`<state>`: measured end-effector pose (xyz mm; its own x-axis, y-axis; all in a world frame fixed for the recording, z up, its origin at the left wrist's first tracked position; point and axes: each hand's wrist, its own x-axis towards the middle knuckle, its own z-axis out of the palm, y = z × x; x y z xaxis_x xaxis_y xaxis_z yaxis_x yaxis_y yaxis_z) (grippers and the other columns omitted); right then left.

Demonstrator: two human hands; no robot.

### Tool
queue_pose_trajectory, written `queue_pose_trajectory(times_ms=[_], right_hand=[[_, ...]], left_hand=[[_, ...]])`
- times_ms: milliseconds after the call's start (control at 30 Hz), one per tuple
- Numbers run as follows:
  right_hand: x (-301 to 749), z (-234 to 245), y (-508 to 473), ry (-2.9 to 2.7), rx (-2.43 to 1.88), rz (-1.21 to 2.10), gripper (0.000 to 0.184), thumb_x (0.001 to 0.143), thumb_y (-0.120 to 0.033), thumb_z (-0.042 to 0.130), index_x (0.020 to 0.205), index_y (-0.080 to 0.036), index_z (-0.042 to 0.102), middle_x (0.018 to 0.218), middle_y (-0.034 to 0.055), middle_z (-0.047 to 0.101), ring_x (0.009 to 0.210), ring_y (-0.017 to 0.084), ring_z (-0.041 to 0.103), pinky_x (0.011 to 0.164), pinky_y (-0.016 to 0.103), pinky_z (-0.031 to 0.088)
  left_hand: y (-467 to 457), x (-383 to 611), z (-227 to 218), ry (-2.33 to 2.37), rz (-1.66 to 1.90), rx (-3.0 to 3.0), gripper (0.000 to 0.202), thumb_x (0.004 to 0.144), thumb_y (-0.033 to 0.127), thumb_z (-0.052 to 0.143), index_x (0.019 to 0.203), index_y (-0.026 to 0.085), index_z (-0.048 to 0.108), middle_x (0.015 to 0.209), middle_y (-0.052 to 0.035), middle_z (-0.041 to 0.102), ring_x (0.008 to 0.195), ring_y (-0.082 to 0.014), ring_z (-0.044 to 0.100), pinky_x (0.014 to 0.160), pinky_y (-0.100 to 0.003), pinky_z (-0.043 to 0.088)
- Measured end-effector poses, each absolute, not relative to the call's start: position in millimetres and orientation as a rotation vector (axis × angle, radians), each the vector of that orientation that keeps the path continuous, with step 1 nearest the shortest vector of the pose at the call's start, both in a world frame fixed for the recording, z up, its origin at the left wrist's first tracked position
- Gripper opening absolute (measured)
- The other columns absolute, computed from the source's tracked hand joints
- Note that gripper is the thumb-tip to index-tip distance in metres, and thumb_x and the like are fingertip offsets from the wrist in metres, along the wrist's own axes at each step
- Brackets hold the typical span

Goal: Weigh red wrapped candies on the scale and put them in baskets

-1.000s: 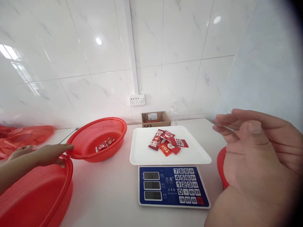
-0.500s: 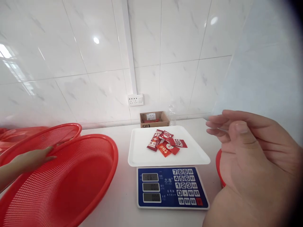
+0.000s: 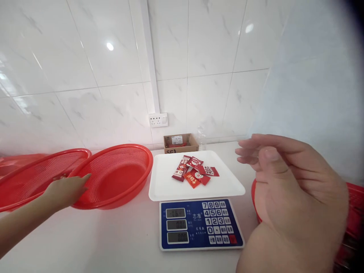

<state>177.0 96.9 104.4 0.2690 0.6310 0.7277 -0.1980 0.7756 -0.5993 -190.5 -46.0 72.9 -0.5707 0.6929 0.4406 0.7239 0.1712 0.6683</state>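
Observation:
My left hand (image 3: 66, 190) is at the near left rim of a round red plastic basket (image 3: 122, 203), its fingers over the edge and its thumb side partly hidden. The basket stands on the table with a bare bottom showing. My right hand (image 3: 290, 185) is raised at the right, palm inward, fingers loosely curved and apart from the thumb, with nothing seen in it. Between the hands stands a digital scale (image 3: 199, 242) with a white tray (image 3: 167, 191). Several small red and orange wrapped packets (image 3: 196, 170) lie on that tray.
Another red mesh basket (image 3: 34, 170) stands at the left, with small items partly seen inside. Behind the scale are an open cardboard box (image 3: 182, 146) and a clear plastic bottle (image 3: 201, 138). More red containers (image 3: 355, 208) show at the right edge. A tiled wall (image 3: 119, 106) closes the back.
The near red basket has gone from tilted in front to level on the table, farther back and nearer the scale. My left hand moved right with it. My right hand keeps its pose.

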Motion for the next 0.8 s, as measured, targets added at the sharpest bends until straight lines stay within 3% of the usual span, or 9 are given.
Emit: queue_pose_trajectory(times_ms=[33,100,200,267,367,467,533,700,800], right_hand=[[177.0,104.4,97.1,-1.182,-0.417,0.591,0.011,0.085,-0.021,0.066,0.089,-0.026,0.075,0.08,-0.0032,0.073,0.072,0.012,0.067,0.066,0.028,0.053],[176.7,103.9,97.7,-1.206,-0.398,0.608,0.012,0.086,-0.021,0.066,0.09,-0.027,0.075,0.081,-0.0033,0.073,0.073,0.013,0.067,0.067,0.029,0.053],[175.8,102.5,99.3,-1.245,-0.383,0.597,0.012,0.087,-0.023,0.065,0.092,-0.027,0.074,0.083,-0.0028,0.074,0.075,0.014,0.068,0.068,0.03,0.053],[175.1,101.7,100.3,-1.269,-0.388,0.583,0.01,0.088,-0.027,0.064,0.093,-0.027,0.073,0.084,-0.0018,0.074,0.075,0.015,0.068,0.067,0.03,0.054],[174.6,100.8,101.3,-1.305,-0.389,0.591,0.011,0.089,-0.031,0.064,0.094,-0.027,0.073,0.088,-0.0005,0.073,0.078,0.015,0.068,0.069,0.029,0.055],[175.6,100.0,101.8,-1.328,-0.377,0.606,0.011,0.089,-0.031,0.065,0.095,-0.027,0.073,0.09,-0.0006,0.073,0.079,0.014,0.067,0.069,0.027,0.056],[176.8,99.6,101.9,-1.336,-0.378,0.614,0.011,0.089,-0.031,0.065,0.095,-0.028,0.073,0.09,-0.0005,0.073,0.079,0.014,0.067,0.07,0.027,0.056],[178.4,100.2,100.7,-1.337,-0.417,0.629,0.01,0.09,-0.029,0.063,0.095,-0.027,0.072,0.091,0.0,0.073,0.081,0.016,0.068,0.073,0.031,0.058],[178.2,100.6,100.4,-1.338,-0.424,0.629,0.01,0.09,-0.028,0.063,0.095,-0.027,0.072,0.09,-0.0006,0.072,0.08,0.015,0.068,0.073,0.03,0.058]], left_hand=[[-38.9,-186.1,74.7,-2.392,-1.276,-1.497,0.008,0.075,0.024,0.071,0.082,0.028,0.07,0.05,0.0057,0.044,0.058,-0.0201,0.059,0.059,-0.029,0.047],[-20.7,-170.6,76.6,-2.406,-1.033,-1.645,0.01,0.077,0.032,0.067,0.085,0.029,0.072,0.062,-0.0008,0.059,0.064,-0.027,0.064,0.06,-0.035,0.049],[14.9,-131.0,71.7,-2.372,-0.768,-1.941,0.03,0.079,0.044,0.063,0.103,0.03,0.073,0.11,-0.0128,0.072,0.101,-0.0403,0.067,0.076,-0.05,0.052],[42.3,-98.6,63.0,-2.316,-0.649,-2.192,0.042,0.084,0.05,0.058,0.122,0.034,0.065,0.134,-0.0106,0.063,0.123,-0.0367,0.057,0.097,-0.051,0.046],[85.3,-52.8,47.2,-2.217,-0.529,-2.472,0.062,0.087,0.052,0.054,0.145,0.032,0.043,0.158,-0.0092,0.035,0.142,-0.0316,0.037,0.11,-0.049,0.036],[124.2,-19.7,35.5,-2.147,-0.447,-2.587,0.089,0.079,0.066,0.058,0.152,0.024,0.029,0.163,-0.0157,0.017,0.148,-0.0368,0.015,0.115,-0.057,0.022],[143.1,-6.5,31.2,-2.109,-0.411,-2.616,0.094,0.076,0.073,0.054,0.153,0.026,0.026,0.163,-0.0164,0.015,0.148,-0.0392,0.012,0.113,-0.063,0.02],[161.2,1.6,27.9,-2.029,-0.436,-2.558,0.091,0.079,0.064,0.061,0.152,0.022,0.026,0.157,-0.0195,0.031,0.143,-0.0408,0.029,0.109,-0.062,0.029],[162.1,-3.9,27.5,-1.988,-0.5,-2.508,0.067,0.087,0.049,0.061,0.144,0.02,0.039,0.143,-0.0169,0.05,0.129,-0.0352,0.048,0.102,-0.057,0.041]])
